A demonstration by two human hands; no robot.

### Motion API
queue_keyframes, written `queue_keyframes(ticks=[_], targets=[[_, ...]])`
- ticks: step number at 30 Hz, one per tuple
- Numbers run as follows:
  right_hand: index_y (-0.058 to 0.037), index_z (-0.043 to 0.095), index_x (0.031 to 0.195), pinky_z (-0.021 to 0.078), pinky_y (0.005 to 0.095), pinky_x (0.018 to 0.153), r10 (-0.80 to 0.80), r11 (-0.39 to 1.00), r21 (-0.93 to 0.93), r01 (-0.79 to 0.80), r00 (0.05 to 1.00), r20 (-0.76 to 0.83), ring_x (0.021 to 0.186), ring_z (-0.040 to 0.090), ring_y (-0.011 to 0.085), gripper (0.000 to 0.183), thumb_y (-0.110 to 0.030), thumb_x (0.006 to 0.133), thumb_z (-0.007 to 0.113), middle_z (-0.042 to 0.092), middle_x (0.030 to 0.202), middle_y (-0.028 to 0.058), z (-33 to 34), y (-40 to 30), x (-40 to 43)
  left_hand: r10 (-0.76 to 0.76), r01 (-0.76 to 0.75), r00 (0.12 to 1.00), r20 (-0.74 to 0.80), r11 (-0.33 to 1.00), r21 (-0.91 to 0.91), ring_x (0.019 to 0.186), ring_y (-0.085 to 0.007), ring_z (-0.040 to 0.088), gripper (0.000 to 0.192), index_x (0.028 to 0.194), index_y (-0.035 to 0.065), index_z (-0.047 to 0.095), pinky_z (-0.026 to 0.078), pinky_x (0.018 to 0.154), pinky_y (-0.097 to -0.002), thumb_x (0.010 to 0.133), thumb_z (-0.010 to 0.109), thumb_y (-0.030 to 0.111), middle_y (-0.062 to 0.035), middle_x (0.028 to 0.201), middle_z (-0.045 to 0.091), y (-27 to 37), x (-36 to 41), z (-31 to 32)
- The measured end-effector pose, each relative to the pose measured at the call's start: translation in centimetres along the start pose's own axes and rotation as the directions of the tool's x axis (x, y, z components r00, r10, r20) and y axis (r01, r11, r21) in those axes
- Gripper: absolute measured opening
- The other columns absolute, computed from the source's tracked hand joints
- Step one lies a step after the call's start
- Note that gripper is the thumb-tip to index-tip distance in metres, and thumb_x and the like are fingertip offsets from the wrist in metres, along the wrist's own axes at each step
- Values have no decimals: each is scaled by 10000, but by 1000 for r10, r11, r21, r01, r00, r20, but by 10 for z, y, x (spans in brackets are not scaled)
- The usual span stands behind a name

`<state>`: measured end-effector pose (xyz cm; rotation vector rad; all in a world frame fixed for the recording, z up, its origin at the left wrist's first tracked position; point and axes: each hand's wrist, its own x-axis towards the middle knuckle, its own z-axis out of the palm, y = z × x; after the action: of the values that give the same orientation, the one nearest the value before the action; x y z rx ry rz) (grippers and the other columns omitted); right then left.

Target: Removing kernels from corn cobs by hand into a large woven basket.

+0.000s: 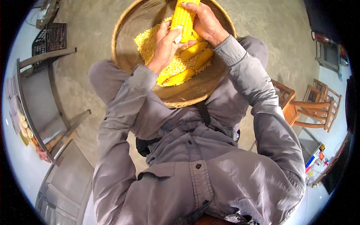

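Observation:
Both my hands hold a yellow ear of corn over a round woven basket on my lap. My left hand grips its lower end, where a whitish bare patch shows by the thumb. Around the upper part wraps my right hand, the thumb lying across the kernels. Loose corn kernels form a heap in the basket below. On the heap lie several more ears, among them one ear nearest me and another ear beneath my hands.
To the left stands a table with items on top, and a dark slatted crate sits beyond it. Wooden chairs are at the right. My knees flank the basket above a concrete floor.

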<state>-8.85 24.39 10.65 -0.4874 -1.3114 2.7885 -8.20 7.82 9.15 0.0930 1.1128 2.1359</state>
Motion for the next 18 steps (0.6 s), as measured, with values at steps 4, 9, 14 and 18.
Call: queue_keyframes(ticks=[4,9,14,18], targets=[[7,594,1131,560,386,833,4,999,32,-4,1000,2,914,659,227,312,-121,871,710,662,1010,94,-3,-1,0,-24,43,994,109,985,-169,1188,-260,589,373,1329,41,469,522,971,-603,1030,526,256,-106,1295,569,4,-1,0],[7,596,1127,558,389,836,1,997,71,-2,1000,15,913,656,228,310,-118,868,713,660,1003,91,-7,8,6,-68,71,997,21,982,-175,1179,-254,596,389,1318,43,495,529,976,-579,1039,537,311,-98,1283,583,2,1,0],[13,595,1123,556,394,840,43,997,65,-41,999,-21,909,654,231,290,-111,880,695,657,1009,98,-4,9,7,-39,39,999,7,996,-75,1176,-259,600,353,1327,38,488,529,981,-574,1050,515,256,-99,1286,585,0,-2,-4],[11,593,1124,555,393,844,41,997,65,-40,999,-17,912,652,231,284,-113,887,687,656,1015,101,-6,11,10,-88,94,995,39,973,-210,1179,-256,600,357,1342,42,479,529,978,-574,1041,507,232,-98,1289,585,1,0,-6]])
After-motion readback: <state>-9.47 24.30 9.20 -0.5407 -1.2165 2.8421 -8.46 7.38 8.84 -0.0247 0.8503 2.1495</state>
